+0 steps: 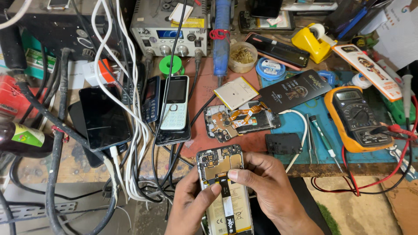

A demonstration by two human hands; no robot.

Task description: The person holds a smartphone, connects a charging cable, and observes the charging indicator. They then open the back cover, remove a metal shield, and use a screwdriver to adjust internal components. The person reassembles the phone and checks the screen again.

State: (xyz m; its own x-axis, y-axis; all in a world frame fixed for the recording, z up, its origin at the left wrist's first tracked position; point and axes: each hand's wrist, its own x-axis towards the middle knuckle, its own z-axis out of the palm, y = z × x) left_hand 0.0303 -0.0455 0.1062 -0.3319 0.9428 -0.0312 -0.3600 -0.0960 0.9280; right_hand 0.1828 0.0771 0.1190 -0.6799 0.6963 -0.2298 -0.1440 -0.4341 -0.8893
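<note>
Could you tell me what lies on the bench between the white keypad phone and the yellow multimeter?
In the head view, between the keypad phone and the multimeter lie a loose battery, a dismantled phone with an orange flex cable, and a black card.

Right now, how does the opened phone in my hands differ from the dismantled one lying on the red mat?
The opened phone in hand is held by the left hand and right hand, with its pale battery in place. The dismantled phone on the mat lies untouched, its orange flex cables loose. Both show bare circuit boards.
</note>
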